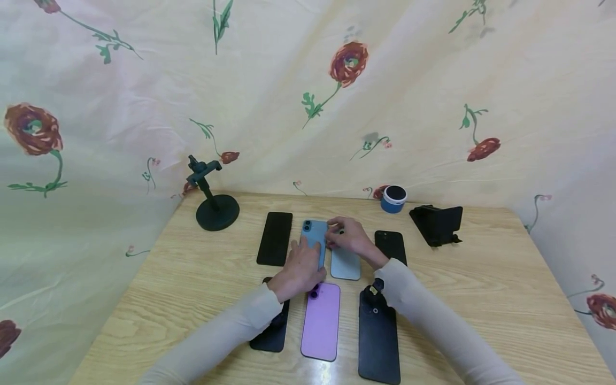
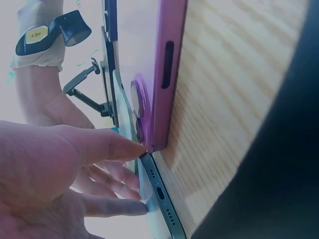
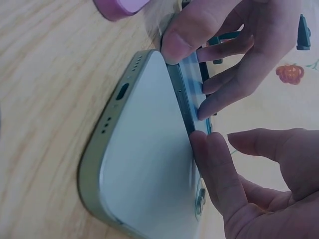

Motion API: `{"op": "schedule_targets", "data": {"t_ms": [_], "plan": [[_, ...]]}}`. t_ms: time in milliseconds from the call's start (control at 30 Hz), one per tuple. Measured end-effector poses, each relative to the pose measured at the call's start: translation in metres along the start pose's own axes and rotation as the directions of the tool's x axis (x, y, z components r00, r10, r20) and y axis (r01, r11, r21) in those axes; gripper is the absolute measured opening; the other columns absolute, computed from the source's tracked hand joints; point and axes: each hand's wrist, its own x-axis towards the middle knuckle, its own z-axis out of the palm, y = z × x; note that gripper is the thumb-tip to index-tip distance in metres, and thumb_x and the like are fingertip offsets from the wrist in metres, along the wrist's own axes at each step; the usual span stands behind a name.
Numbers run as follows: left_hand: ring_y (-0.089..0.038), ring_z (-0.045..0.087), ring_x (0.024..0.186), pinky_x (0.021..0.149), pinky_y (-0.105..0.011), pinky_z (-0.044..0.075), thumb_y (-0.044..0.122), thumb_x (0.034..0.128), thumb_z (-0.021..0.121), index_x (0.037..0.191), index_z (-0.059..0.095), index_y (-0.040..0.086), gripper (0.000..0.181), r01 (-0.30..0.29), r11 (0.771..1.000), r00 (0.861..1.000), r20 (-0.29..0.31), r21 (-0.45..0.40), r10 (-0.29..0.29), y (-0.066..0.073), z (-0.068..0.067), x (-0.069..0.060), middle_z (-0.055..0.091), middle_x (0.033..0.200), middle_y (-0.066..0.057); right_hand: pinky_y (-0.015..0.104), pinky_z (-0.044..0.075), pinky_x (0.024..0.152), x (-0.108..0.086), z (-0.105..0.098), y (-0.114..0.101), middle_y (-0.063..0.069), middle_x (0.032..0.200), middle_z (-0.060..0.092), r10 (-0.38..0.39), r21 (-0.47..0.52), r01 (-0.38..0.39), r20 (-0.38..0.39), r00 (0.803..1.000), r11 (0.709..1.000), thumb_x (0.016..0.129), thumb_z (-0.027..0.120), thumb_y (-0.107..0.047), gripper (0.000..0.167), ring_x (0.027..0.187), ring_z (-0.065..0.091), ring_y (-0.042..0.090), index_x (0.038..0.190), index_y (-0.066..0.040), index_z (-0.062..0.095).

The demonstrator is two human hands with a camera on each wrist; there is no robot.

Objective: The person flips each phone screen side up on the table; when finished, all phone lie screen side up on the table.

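Note:
A light-blue phone (image 1: 315,233) lies back up on the table. My left hand (image 1: 298,269) rests on it, fingers spread over its back and left side, thumb at the lower end. In the left wrist view, that thumb (image 2: 117,145) touches the phone's bottom edge (image 2: 160,193), close to a purple phone (image 2: 163,94). My right hand (image 1: 350,235) reaches across a pale silver-blue phone (image 1: 345,264). Its fingertips touch the blue phone's right side (image 3: 182,97) in the right wrist view, while its thumb stands apart.
A black phone (image 1: 275,239) lies left of the blue one, another dark phone (image 1: 391,246) to the right. Nearer lie two dark phones (image 1: 269,337) (image 1: 378,339), partly under the arms. Behind stand a black phone stand (image 1: 217,212), a blue jar (image 1: 393,200) and a black folding holder (image 1: 437,224).

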Motion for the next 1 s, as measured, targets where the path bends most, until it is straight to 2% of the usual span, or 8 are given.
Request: {"op": "schedule_targets", "data": {"t_ms": [233,433,500,700,1000], "plan": [[-0.038,0.049,0.112,0.09,-0.044,0.055,0.033,0.0982,0.07,0.147,0.053,0.001,0.061,-0.008,0.999,1.0,0.016,-0.033,0.009,-0.002,0.0,0.0,0.05,0.139,-0.03,0.033,0.064,0.08,0.001,0.001,-0.001,0.025,0.124,0.068,0.007,-0.017,-0.007,-0.022,1.0,1.0,0.102,0.064,-0.011,0.046,0.093,0.078,0.027,0.145,0.004,0.054],[-0.038,0.048,0.111,0.08,-0.041,0.056,0.032,0.0982,0.069,0.145,0.052,0.001,0.058,-0.004,0.995,0.999,0.035,-0.104,0.008,-0.006,-0.003,0.0,0.05,0.134,-0.029,0.032,0.063,0.08,0.003,0.003,0.001,0.024,0.125,0.068,0.011,-0.027,-0.012,-0.031,0.999,1.0,0.101,0.065,-0.012,0.047,0.093,0.078,0.026,0.145,0.004,0.055],[-0.041,0.048,0.115,0.082,-0.043,0.057,0.033,0.0984,0.068,0.146,0.051,0.002,0.06,-0.001,0.992,0.999,0.043,-0.13,0.006,-0.007,-0.004,-0.001,0.048,0.138,-0.03,0.032,0.063,0.08,0.004,0.003,0.001,0.024,0.127,0.068,0.02,-0.023,-0.02,-0.031,0.999,1.0,0.101,0.066,-0.011,0.049,0.094,0.078,0.026,0.146,0.003,0.054],[-0.042,0.044,0.125,0.088,-0.047,0.056,0.035,0.0994,0.066,0.156,0.042,0.006,0.068,0.025,0.976,0.997,0.082,-0.218,-0.007,-0.012,-0.009,0.0,0.037,0.153,-0.031,0.033,0.063,0.082,0.006,0.003,-0.001,0.024,0.128,0.066,0.034,0.025,-0.033,-0.032,0.999,0.999,0.099,0.067,-0.009,0.053,0.094,0.078,0.027,0.149,0.002,0.051],[-0.039,0.045,0.125,0.092,-0.048,0.055,0.037,0.0987,0.065,0.162,0.035,0.011,0.074,0.017,0.959,0.995,0.103,-0.283,0.012,-0.023,-0.009,0.001,0.035,0.157,-0.028,0.029,0.063,0.075,0.009,0.006,0.002,0.025,0.126,0.065,0.055,0.129,-0.046,-0.064,0.996,0.991,0.098,0.068,-0.004,0.053,0.078,0.073,0.015,0.148,-0.002,0.051]]}}
